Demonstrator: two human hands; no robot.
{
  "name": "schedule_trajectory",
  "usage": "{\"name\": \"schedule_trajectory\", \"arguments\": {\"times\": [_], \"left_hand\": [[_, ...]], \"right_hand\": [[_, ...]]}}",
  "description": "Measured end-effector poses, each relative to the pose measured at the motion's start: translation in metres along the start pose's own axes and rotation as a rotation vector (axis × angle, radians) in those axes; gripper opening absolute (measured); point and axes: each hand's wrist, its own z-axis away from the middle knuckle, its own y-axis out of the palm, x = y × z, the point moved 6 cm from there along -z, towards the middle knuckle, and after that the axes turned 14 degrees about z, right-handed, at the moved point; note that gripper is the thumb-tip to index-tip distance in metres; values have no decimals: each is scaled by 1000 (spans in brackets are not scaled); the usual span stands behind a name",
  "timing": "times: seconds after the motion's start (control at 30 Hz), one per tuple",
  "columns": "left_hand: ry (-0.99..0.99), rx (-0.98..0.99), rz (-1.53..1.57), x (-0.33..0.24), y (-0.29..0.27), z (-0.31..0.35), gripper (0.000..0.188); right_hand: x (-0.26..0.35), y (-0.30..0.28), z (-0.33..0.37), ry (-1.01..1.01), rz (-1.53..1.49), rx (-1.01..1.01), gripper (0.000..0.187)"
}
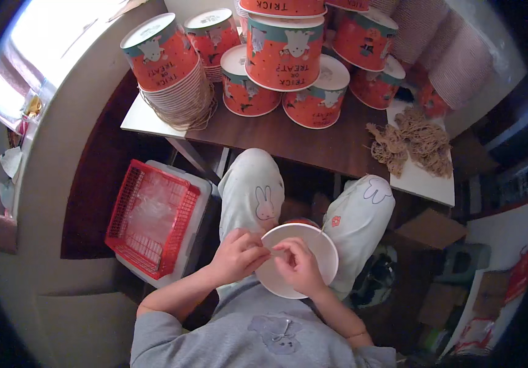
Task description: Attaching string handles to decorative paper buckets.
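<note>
A paper bucket (324,248), white inside, rests between my thighs with its open mouth up. Over its left rim my left hand (239,256) is closed in a pinch. My right hand (298,265) pinches too, above the bucket's mouth, its fingertips almost meeting those of the left. Whatever thin thing they hold between them is too small to make out. A fine strand shows at the bucket's far right rim, by my knee.
Orange and green printed buckets (285,55) stand upside down on the brown table (344,138). At the left is a nested bucket stack (178,92) with cord loops. Tan twine (420,141) lies at the right. A red basket (193,211) sits on the floor left.
</note>
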Motion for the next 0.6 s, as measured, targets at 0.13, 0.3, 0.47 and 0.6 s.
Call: {"name": "schedule_trajectory", "arguments": {"times": [0.13,0.3,0.47,0.6], "left_hand": [[97,85,-128,-5,-1,0,15],[142,55,-159,-3,-3,1,14],[100,31,-152,3,-4,2,18],[67,16,-57,8,-6,-1,21]], "right_hand": [[1,12,-2,-158,161,-64,19],[1,10,-6,-168,256,-71,13],[6,8,-9,-208,316,-144,9],[3,10,-13,-75,315,-144,6]]}}
